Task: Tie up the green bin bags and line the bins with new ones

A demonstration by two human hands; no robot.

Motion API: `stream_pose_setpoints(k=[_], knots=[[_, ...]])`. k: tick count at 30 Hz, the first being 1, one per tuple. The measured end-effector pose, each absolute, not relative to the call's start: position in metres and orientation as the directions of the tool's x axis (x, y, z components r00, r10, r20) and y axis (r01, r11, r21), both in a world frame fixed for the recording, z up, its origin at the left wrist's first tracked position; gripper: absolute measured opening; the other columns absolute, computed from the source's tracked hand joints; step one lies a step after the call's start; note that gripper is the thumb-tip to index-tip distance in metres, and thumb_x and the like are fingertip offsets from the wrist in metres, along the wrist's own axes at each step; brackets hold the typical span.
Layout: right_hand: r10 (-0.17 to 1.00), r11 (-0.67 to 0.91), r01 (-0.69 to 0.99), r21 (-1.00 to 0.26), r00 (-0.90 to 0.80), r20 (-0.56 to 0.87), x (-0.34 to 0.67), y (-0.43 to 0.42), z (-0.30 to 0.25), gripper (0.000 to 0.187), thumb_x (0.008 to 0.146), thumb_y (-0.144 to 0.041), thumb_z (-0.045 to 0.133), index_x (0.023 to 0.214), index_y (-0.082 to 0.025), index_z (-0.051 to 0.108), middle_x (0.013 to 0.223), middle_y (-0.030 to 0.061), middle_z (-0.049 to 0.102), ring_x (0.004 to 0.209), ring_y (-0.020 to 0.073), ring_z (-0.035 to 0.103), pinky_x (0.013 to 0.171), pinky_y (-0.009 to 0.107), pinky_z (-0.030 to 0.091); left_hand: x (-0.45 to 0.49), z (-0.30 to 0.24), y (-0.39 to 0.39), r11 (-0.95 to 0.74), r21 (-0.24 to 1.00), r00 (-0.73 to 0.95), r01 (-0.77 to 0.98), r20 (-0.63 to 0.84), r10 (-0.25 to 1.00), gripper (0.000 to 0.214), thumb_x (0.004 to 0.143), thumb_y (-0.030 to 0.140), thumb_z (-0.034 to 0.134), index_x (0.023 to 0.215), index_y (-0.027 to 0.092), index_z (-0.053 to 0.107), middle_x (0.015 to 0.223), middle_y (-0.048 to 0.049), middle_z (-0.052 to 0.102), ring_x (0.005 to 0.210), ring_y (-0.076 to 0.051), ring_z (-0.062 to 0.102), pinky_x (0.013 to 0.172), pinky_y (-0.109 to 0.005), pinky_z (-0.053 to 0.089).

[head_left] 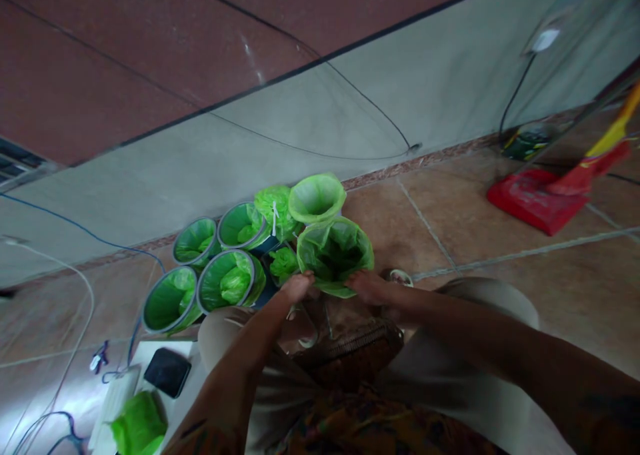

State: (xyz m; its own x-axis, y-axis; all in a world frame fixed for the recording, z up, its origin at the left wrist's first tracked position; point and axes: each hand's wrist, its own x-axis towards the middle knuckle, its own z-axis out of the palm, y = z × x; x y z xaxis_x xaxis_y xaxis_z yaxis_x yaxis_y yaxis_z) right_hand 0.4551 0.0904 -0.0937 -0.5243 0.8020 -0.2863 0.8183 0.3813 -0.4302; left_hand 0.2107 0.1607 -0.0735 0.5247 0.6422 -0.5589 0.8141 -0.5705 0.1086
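A bin lined with a green trash bag point(336, 248) stands between my knees, its mouth facing up. My left hand point(299, 286) grips the bag's rim at the near left. On the near right of the same rim, the fingers of my right hand point(367, 287) are closed on the bag. Just behind it is another bin with a light green bag point(317, 198) folded over its edge. A bunched green bag point(283, 262) lies to the left of my left hand.
Several grey-rimmed bins point(225, 280) with green liners stand to the left. A red dustpan point(543, 198) and a broom rest on the tiles at right. A dark phone-like object point(167, 372) and a folded green bag pile point(140, 423) lie on a white surface at lower left. Cables trail nearby.
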Motion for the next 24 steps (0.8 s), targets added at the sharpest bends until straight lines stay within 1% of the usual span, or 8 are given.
stream_pose_setpoints(k=[4, 7, 9, 12, 15, 18, 20, 24], knots=[[0.796, 0.402, 0.817, -0.412, -0.535, -0.283, 0.462, 0.102, -0.069, 0.055, 0.079, -0.007, 0.056, 0.134, -0.013, 0.055, 0.140, 0.0148, 0.053, 0.129, 0.0272, 0.048, 0.110, 0.036, 0.033, 0.212, -0.064, 0.168, -0.522, 0.051, 0.470, 0.851, -0.516, 0.716, 0.044, 0.085, 0.001, 0.042, 0.123, 0.017, 0.061, 0.147, -0.0118, 0.045, 0.108, -0.015, 0.063, 0.097, -0.025, 0.047], [0.846, 0.358, 0.833, -0.421, -0.481, -0.232, 0.471, 0.111, -0.056, 0.052, 0.079, -0.006, 0.054, 0.129, -0.016, 0.059, 0.135, 0.0126, 0.058, 0.125, 0.0243, 0.052, 0.108, 0.034, 0.036, 0.217, -0.054, 0.156, -0.424, -0.045, 0.371, 0.905, -0.406, 0.835, 0.065, 0.081, 0.000, 0.045, 0.143, 0.019, 0.044, 0.157, -0.0160, 0.029, 0.104, -0.018, 0.066, 0.091, -0.028, 0.052], [0.875, 0.310, 0.858, -0.409, -0.426, -0.231, 0.477, 0.117, -0.052, 0.047, 0.078, -0.006, 0.052, 0.122, -0.017, 0.064, 0.128, 0.0123, 0.061, 0.117, 0.0242, 0.057, 0.103, 0.034, 0.040, 0.224, -0.049, 0.141, -0.311, -0.081, 0.269, 0.947, -0.327, 0.906, 0.071, 0.081, 0.004, 0.046, 0.149, 0.020, 0.034, 0.157, -0.0172, 0.026, 0.100, -0.019, 0.068, 0.085, -0.028, 0.054], [0.871, 0.285, 0.878, -0.384, -0.405, -0.277, 0.484, 0.122, -0.051, 0.041, 0.077, -0.006, 0.051, 0.112, -0.018, 0.068, 0.117, 0.0117, 0.066, 0.108, 0.0241, 0.062, 0.094, 0.032, 0.044, 0.241, -0.049, 0.115, -0.191, -0.023, 0.181, 0.981, -0.228, 0.957, 0.067, 0.084, 0.011, 0.046, 0.149, 0.018, 0.033, 0.156, -0.0170, 0.030, 0.104, -0.020, 0.067, 0.085, -0.028, 0.054], [0.844, 0.341, 0.875, -0.344, -0.446, -0.299, 0.484, 0.120, -0.056, 0.033, 0.076, -0.008, 0.054, 0.104, -0.017, 0.070, 0.111, 0.0119, 0.067, 0.104, 0.0249, 0.063, 0.089, 0.032, 0.046, 0.262, -0.055, 0.094, -0.218, 0.100, 0.234, 0.971, -0.190, 0.954, 0.054, 0.088, 0.017, 0.045, 0.142, 0.016, 0.043, 0.150, -0.0139, 0.041, 0.117, -0.021, 0.060, 0.092, -0.027, 0.051], [0.839, 0.375, 0.883, -0.280, -0.452, -0.302, 0.482, 0.116, -0.066, 0.034, 0.076, -0.009, 0.057, 0.109, -0.014, 0.069, 0.121, 0.0154, 0.065, 0.113, 0.0283, 0.060, 0.095, 0.035, 0.044, 0.281, -0.064, 0.083, -0.287, 0.174, 0.324, 0.942, -0.242, 0.915, 0.041, 0.090, 0.022, 0.046, 0.131, 0.018, 0.052, 0.142, -0.0104, 0.049, 0.114, -0.020, 0.060, 0.093, -0.028, 0.050], [0.847, 0.374, 0.887, -0.270, -0.446, -0.289, 0.481, 0.115, -0.074, 0.035, 0.079, -0.011, 0.058, 0.112, -0.013, 0.069, 0.127, 0.0164, 0.062, 0.120, 0.0294, 0.056, 0.101, 0.037, 0.041, 0.288, -0.070, 0.081, -0.308, 0.173, 0.348, 0.936, -0.299, 0.888, 0.034, 0.091, 0.024, 0.046, 0.123, 0.018, 0.056, 0.134, -0.0097, 0.055, 0.107, -0.020, 0.063, 0.089, -0.029, 0.051], [0.860, 0.328, 0.906, -0.266, -0.403, -0.314, 0.481, 0.121, -0.081, 0.025, 0.083, -0.010, 0.053, 0.093, -0.014, 0.075, 0.106, 0.0151, 0.072, 0.109, 0.0273, 0.063, 0.096, 0.035, 0.045, 0.289, -0.078, 0.084, -0.316, 0.127, 0.340, 0.940, -0.399, 0.851, 0.028, 0.094, 0.029, 0.042, 0.113, 0.018, 0.060, 0.115, -0.0094, 0.063, 0.101, -0.022, 0.064, 0.086, -0.032, 0.051]])
